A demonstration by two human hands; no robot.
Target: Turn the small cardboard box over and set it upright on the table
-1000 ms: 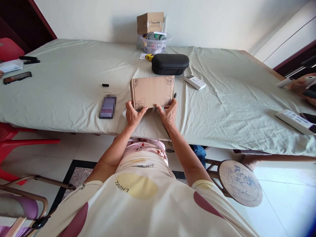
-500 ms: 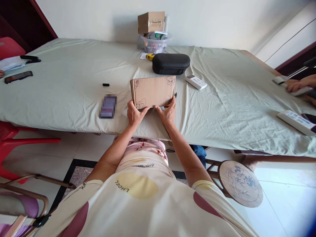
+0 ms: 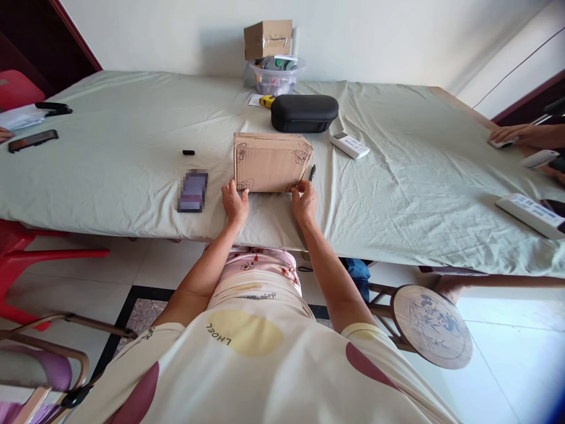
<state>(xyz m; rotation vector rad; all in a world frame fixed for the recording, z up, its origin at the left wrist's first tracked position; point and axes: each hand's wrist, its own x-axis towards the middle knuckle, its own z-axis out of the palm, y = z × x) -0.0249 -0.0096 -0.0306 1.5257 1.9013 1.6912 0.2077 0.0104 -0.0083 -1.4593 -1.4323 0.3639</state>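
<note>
A flat cardboard box [image 3: 271, 165] with black scribbled swirls at its corners is between my hands over the table. My left hand [image 3: 235, 201] grips its near left corner, thumb on the top face. At the near right corner my right hand [image 3: 304, 200] holds it the same way, fingers partly hidden. A black pen [image 3: 313, 172] lies just right of the box. Left of my left hand is a phone [image 3: 193, 191] with a blurred screen, and a small black cap [image 3: 188, 152] lies beyond it.
Behind the box stand a black case [image 3: 304, 113], a yellow object [image 3: 267, 101] and a plastic tub [image 3: 276, 79] topped by a carton [image 3: 268, 39]. A white device [image 3: 350, 145] lies right of the case. Another person's hand [image 3: 512, 134] is at the right edge.
The box has tilted, so its far edge side now shows. My hands have moved apart to its near corners, and the pen beside it is more exposed.
</note>
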